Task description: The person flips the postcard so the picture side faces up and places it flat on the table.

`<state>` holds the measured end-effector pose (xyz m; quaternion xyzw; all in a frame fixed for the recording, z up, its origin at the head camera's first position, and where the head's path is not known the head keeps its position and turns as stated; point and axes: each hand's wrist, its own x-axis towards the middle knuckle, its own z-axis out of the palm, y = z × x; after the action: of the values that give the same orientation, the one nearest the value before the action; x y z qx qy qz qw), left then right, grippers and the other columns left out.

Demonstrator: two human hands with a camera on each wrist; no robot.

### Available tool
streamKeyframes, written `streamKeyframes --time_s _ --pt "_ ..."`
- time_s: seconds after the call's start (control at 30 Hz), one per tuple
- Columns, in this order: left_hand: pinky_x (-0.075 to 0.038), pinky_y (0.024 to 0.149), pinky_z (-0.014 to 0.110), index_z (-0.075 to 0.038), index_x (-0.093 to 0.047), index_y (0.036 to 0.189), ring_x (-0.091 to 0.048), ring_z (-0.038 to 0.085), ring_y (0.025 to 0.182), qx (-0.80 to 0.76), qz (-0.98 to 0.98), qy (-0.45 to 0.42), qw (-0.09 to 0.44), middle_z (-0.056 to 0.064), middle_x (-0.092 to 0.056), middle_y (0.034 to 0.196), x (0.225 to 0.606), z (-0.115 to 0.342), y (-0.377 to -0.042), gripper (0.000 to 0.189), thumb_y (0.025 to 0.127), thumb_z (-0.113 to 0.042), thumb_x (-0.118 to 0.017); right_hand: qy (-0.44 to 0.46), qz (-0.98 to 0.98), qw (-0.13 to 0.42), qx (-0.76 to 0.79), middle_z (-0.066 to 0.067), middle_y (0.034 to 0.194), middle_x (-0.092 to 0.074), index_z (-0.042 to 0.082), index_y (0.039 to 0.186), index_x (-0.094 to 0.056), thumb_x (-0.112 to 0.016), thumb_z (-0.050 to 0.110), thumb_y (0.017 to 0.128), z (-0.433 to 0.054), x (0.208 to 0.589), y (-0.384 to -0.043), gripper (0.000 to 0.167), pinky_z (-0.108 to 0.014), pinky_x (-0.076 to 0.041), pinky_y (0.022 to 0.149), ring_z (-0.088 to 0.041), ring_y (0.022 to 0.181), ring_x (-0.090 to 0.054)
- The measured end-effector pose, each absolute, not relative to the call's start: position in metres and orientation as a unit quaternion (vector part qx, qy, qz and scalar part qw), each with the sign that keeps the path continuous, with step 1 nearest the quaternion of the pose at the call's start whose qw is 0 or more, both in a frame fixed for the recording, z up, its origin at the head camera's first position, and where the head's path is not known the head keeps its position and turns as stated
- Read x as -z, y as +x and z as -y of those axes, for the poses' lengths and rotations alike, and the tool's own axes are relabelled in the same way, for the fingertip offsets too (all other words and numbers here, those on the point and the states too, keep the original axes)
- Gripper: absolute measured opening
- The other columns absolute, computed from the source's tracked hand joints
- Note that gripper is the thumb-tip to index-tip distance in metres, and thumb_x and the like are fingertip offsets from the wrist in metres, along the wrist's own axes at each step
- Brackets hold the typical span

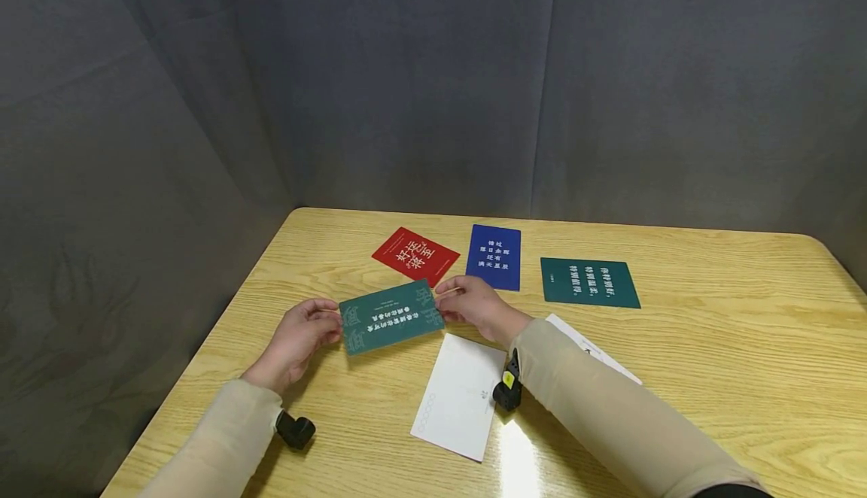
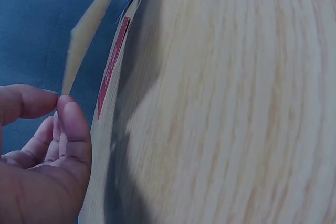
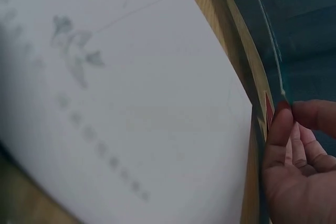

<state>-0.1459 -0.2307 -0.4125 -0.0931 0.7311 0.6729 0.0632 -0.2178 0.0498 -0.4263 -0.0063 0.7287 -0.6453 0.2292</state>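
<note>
A green postcard (image 1: 391, 317) with white lettering is held up off the table between both hands, its printed face toward the head camera. My left hand (image 1: 301, 338) pinches its left end between thumb and finger; the left wrist view shows the postcard (image 2: 86, 32) nearly edge-on. At the opposite end my right hand (image 1: 479, 307) pinches the card near its corner, and in the right wrist view that hand (image 3: 304, 150) grips the thin edge. Just below the right hand lies a white postcard (image 1: 460, 400), blank side up with a small print.
Behind the hands lie a red card (image 1: 416, 256) and a blue card (image 1: 494, 257). Another green card (image 1: 590, 282) is to their right. A second white card (image 1: 596, 349) is partly hidden under the right forearm. Grey cloth (image 1: 406, 92) hangs behind the wooden table (image 1: 731, 362).
</note>
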Motion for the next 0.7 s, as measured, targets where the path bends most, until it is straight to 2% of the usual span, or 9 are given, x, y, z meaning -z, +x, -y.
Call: streamKeyframes --time_s 0.27,0.5,0.7 --pt "-0.055 0.071 0.021 0.014 -0.049 0.131 -0.061 0.012 0.081 -0.673 -0.725 -0.114 0.087 0.007 -0.061 0.097 0.4128 0.2317 -0.1456 0.03 0.104 0.0 -0.052 -0.013 -0.754 0.218 0.62 -0.017 0.111 -0.068 -0.004 0.122 -0.065 -0.062 -0.003 0.099 -0.0492 0.4256 -0.2159 0.023 -0.029 -0.058 0.078 -0.021 0.087 -0.063" --pt "-0.055 0.074 0.022 0.016 -0.047 0.134 -0.062 0.013 0.085 -0.669 -0.728 -0.108 0.105 0.009 -0.063 0.103 0.4103 0.2322 -0.1445 0.035 0.105 -0.004 -0.049 -0.014 -0.784 0.194 0.59 -0.015 0.102 -0.068 -0.004 0.116 -0.066 -0.064 -0.004 0.097 -0.0459 0.4236 -0.2138 0.019 -0.028 -0.058 0.074 -0.019 0.08 -0.061" --pt "-0.055 0.076 0.022 0.019 -0.044 0.139 -0.062 0.012 0.086 -0.661 -0.734 -0.095 0.122 0.008 -0.062 0.103 0.4105 0.2351 -0.1439 0.042 0.106 -0.006 -0.049 -0.034 -0.814 0.183 0.55 -0.012 0.098 -0.067 -0.003 0.111 -0.069 -0.065 -0.003 0.098 -0.0434 0.4246 -0.2138 0.014 -0.029 -0.059 0.077 -0.019 0.083 -0.062"
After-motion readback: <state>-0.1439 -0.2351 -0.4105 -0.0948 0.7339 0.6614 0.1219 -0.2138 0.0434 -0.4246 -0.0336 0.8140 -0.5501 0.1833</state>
